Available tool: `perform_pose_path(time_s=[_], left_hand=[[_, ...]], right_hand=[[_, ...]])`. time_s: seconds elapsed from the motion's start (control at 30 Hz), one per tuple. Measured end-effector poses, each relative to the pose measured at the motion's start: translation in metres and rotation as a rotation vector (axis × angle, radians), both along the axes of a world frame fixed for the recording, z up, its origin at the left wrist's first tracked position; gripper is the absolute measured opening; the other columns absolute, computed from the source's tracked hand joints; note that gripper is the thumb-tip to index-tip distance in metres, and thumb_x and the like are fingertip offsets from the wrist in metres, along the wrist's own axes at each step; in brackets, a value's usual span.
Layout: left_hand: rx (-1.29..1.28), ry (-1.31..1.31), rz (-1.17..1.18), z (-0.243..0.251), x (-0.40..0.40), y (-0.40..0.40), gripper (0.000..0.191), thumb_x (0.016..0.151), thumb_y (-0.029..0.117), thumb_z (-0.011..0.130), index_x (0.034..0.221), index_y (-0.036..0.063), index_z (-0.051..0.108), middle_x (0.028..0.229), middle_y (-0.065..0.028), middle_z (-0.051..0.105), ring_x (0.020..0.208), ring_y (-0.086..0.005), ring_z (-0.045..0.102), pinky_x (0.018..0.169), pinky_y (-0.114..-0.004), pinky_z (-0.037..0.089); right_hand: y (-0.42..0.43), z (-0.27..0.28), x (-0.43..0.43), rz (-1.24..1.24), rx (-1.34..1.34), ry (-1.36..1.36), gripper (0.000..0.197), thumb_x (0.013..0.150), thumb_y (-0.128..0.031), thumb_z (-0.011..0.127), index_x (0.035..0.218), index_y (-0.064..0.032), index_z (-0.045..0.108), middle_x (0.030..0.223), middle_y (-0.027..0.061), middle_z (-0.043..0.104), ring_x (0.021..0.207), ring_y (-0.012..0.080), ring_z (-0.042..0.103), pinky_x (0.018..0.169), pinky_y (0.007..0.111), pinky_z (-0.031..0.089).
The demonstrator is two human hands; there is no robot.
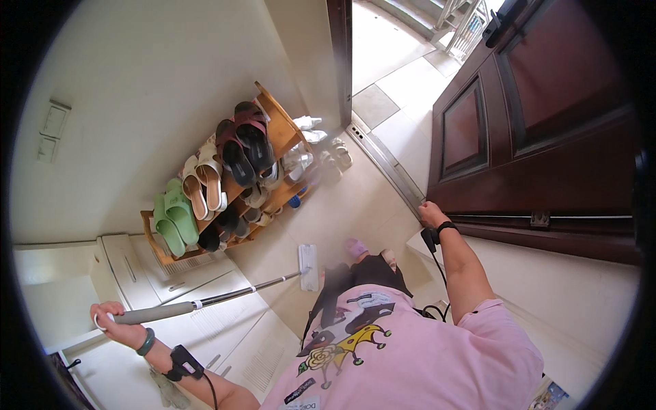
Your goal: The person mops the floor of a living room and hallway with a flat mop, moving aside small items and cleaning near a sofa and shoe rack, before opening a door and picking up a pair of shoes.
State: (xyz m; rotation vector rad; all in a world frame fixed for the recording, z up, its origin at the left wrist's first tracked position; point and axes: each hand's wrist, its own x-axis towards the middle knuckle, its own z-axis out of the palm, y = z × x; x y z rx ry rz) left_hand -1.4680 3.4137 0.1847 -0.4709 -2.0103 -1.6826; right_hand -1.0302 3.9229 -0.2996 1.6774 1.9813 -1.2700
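My left hand is closed around the top end of a flat mop's grey handle, at the lower left. The mop's metal pole slants to the right, down to a white rectangular mop head that lies on the tiled floor in front of my feet. My right hand is at the lower corner of an open dark red-brown door, beside the threshold; its fingers are curled, and whether they grip the door's edge cannot be told. Both wrists bear black straps with cabled devices.
A wooden shoe rack with several pairs of slippers and shoes stands against the left wall. White cabinets are at the lower left. Pale shoes lie near the metal threshold. Outside the doorway are stairs with a railing.
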Motion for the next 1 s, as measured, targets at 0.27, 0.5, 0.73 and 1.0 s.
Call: perform_pose_path(time_s=[0.27,0.5,0.73,1.0], left_hand=[[-0.018,-0.11,0.321,-0.083,-0.015,-0.077,0.018,0.086,0.022,0.049,0.084,0.0056,0.044,0.057,-0.0002,0.039,0.054,-0.0108,0.039,0.058,-0.025,0.035],[-0.054,-0.231,0.524,-0.14,-0.012,-0.16,0.026,0.084,0.029,0.052,0.078,0.0039,0.047,0.064,-0.0033,0.042,0.061,-0.0138,0.042,0.061,-0.027,0.037],[0.023,-0.259,0.741,-0.163,-0.021,-0.215,0.025,0.078,0.024,0.058,0.075,0.0019,0.048,0.064,-0.0055,0.048,0.058,-0.0147,0.046,0.057,-0.028,0.042],[-0.061,-0.233,0.685,-0.152,-0.021,-0.17,0.021,0.08,0.021,0.052,0.074,0.0024,0.043,0.062,-0.0042,0.044,0.055,-0.0138,0.045,0.052,-0.027,0.041]], right_hand=[[-0.045,0.006,-0.014,0.034,0.005,0.018,0.029,0.076,-0.024,0.049,0.09,0.0005,0.058,0.079,0.0161,0.058,0.072,0.0266,0.055,0.067,0.035,0.043],[-0.061,0.008,-0.026,-0.007,-0.047,-0.037,0.033,0.075,-0.026,0.049,0.097,-0.0025,0.06,0.099,0.0204,0.058,0.096,0.0322,0.054,0.084,0.037,0.042],[-0.045,-0.013,-0.032,0.04,-0.08,-0.008,0.033,0.078,-0.028,0.05,0.097,-0.0026,0.059,0.1,0.0194,0.058,0.096,0.0323,0.054,0.082,0.038,0.042],[-0.01,-0.041,-0.049,0.075,-0.097,0.035,0.034,0.075,-0.027,0.051,0.094,0.0,0.059,0.097,0.0214,0.058,0.095,0.0335,0.054,0.083,0.038,0.042]])
